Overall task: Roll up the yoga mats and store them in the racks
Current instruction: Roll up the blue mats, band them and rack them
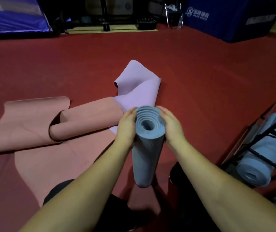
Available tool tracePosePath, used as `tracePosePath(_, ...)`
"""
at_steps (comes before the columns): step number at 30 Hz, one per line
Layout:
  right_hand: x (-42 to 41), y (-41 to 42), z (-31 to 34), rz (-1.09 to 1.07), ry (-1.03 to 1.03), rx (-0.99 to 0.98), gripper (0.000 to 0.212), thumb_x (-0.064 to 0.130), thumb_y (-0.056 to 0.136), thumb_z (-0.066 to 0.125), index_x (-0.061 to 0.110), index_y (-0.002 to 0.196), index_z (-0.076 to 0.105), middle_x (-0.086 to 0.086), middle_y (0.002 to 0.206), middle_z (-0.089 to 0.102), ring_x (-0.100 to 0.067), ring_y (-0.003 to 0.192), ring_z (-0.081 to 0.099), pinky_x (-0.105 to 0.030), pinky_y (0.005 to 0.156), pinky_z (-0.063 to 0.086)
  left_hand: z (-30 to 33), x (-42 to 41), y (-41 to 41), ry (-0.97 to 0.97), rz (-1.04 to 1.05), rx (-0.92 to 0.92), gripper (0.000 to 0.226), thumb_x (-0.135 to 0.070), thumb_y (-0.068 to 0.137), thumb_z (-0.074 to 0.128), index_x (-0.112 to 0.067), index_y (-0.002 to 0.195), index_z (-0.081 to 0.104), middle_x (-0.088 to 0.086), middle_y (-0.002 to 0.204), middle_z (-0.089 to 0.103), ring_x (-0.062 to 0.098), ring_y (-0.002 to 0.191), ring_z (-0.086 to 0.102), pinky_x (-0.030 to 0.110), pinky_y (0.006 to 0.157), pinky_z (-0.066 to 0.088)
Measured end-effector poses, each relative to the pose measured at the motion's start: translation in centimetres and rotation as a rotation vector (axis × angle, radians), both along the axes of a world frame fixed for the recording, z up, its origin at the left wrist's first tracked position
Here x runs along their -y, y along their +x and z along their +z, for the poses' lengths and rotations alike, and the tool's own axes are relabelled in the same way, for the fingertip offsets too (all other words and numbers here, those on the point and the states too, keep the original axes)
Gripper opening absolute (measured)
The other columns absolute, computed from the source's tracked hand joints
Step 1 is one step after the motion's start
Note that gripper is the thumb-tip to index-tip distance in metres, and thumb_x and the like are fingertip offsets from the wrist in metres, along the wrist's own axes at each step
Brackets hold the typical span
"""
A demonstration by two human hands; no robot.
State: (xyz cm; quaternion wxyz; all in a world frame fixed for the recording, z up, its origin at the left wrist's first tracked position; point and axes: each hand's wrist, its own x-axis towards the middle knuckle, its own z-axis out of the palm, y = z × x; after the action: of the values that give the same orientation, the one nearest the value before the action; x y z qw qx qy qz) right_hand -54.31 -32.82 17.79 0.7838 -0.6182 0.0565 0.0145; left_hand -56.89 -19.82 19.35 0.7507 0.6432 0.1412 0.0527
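Rolled blue mat [148,148] held upright near frame centre, long axis vertical; spiral end faces up toward the camera, lower end set on the red floor [201,72] at about 6 o'clock from the spiral. Coils at the top are seen stepped, inner turns raised slightly above the outer.

Roll is clasped between both hands just below its upper end. Left hand [126,127] is pressed against the roll's 9 o'clock side, fingers laid together and curved round the outer wrap. Right hand [171,124] is pressed against the 3 o'clock side, fingers likewise together and curved round the roll. Fingertips of both hands are hidden behind the roll.

Count of mats: four seen. One blue roll in hand. One second blue roll [264,153] lodged in the black rack [271,131] at 3 to 4 o'clock, lying slanted, open end toward the camera. One pink mat [38,124] spread on the floor at 9 o'clock, loosely folded over itself, unrolled. One lilac mat [137,87] crumpled on the floor at 12 o'clock, just beyond the hands, one edge overlapping the pink mat.

One rack in view, partly cut off by the frame edge. Blue padded blocks [231,17] are noted along the far wall at 1 o'clock.
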Motion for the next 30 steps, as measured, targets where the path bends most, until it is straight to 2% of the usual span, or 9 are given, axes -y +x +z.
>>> tracePosePath(5,2.6,0.4,2.6,0.037,-0.011,0.083,0.026,0.004,0.093,0.057,0.024,0.107,0.066,-0.003,0.11,0.071,-0.015,0.094,0.068,-0.027,0.086,0.055,1.3,0.4,0.6,-0.065,-0.043,0.071,0.027,-0.017,0.1,0.049,-0.015,0.123,0.064,0.003,0.116,0.072,0.018,0.108,0.068,0.032,0.092,0.055)
tracePosePath(9,2.0,-0.9,-3.0,0.157,-0.012,-0.125,0.024,0.013,0.097,0.054,0.01,0.118,0.066,-0.009,0.112,0.073,-0.022,0.105,0.068,-0.044,0.107,0.045,-4.2,0.8,-0.7,-0.025,-0.014,0.003,0.034,-0.028,0.102,0.044,-0.011,0.124,0.064,0.01,0.121,0.069,0.023,0.115,0.064,0.046,0.107,0.046)
tracePosePath(11,1.6,-0.3,-3.3,0.156,-0.017,-0.159,0.026,0.017,0.097,0.055,0.007,0.119,0.065,-0.011,0.112,0.073,-0.026,0.108,0.067,-0.046,0.106,0.046,-4.2,0.8,-0.1,-0.099,-0.021,-0.047,0.035,-0.024,0.103,0.041,-0.006,0.122,0.064,0.016,0.122,0.068,0.025,0.112,0.064,0.045,0.104,0.048)
tracePosePath(14,1.9,0.4,-1.9,0.162,0.001,-0.148,0.023,0.016,0.095,0.06,0.009,0.116,0.067,-0.01,0.108,0.074,-0.023,0.102,0.069,-0.035,0.093,0.053,-2.2,1.0,0.6,-0.103,-0.043,-0.075,0.031,-0.019,0.104,0.039,-0.011,0.104,0.069,0.01,0.101,0.074,0.022,0.093,0.067,0.03,0.076,0.055)
tracePosePath(16,2.5,0.9,-0.6,0.169,0.035,-0.113,0.024,0.013,0.094,0.062,0.009,0.116,0.066,-0.01,0.105,0.074,-0.021,0.096,0.07,-0.029,0.082,0.055,-1.0,1.3,1.0,-0.13,-0.085,-0.028,0.03,-0.018,0.104,0.04,-0.012,0.099,0.069,0.003,0.089,0.075,0.016,0.084,0.069,0.024,0.068,0.055)
tracePosePath(20,4.1,0.5,-1.6,0.176,0.077,-0.097,0.027,0.015,0.092,0.062,0.009,0.118,0.065,-0.011,0.11,0.073,-0.022,0.101,0.07,-0.033,0.091,0.054,-2.3,1.7,0.6,-0.112,-0.073,0.002,0.029,-0.024,0.101,0.05,-0.011,0.122,0.064,0.005,0.112,0.073,0.017,0.104,0.069,0.033,0.092,0.056)
tracePosePath(24,4.5,1.3,-4.3,0.245,0.06,-0.22,0.041,0.03,0.091,0.064,0.01,0.127,0.063,-0.009,0.118,0.071,-0.024,0.113,0.066,-0.04,0.106,0.046,-4.8,2.7,1.7,-0.107,-0.022,-0.061,0.032,-0.022,0.099,0.05,-0.011,0.126,0.062,0.008,0.117,0.071,0.025,0.112,0.067,0.046,0.103,0.049)
tracePosePath(28,6.1,3.2,-3.8,0.196,0.02,-0.24,0.027,0.031,0.097,0.059,0.02,0.12,0.067,0.002,0.105,0.075,-0.013,0.097,0.071,-0.03,0.09,0.052,-4.1,3.8,4.4,-0.168,-0.115,-0.145,0.034,-0.014,0.102,0.044,-0.001,0.131,0.056,0.019,0.122,0.067,0.035,0.116,0.063,0.046,0.103,0.05)
tracePosePath(30,7.4,3.5,-4.4,0.185,0.068,-0.245,0.023,0.035,0.097,0.058,0.022,0.112,0.07,0.004,0.105,0.075,-0.012,0.098,0.07,-0.032,0.093,0.051,-4.0,5.1,4.9,-0.21,-0.198,-0.142,0.036,-0.016,0.1,0.049,0.001,0.132,0.055,0.023,0.123,0.066,0.038,0.118,0.061,0.048,0.105,0.048)
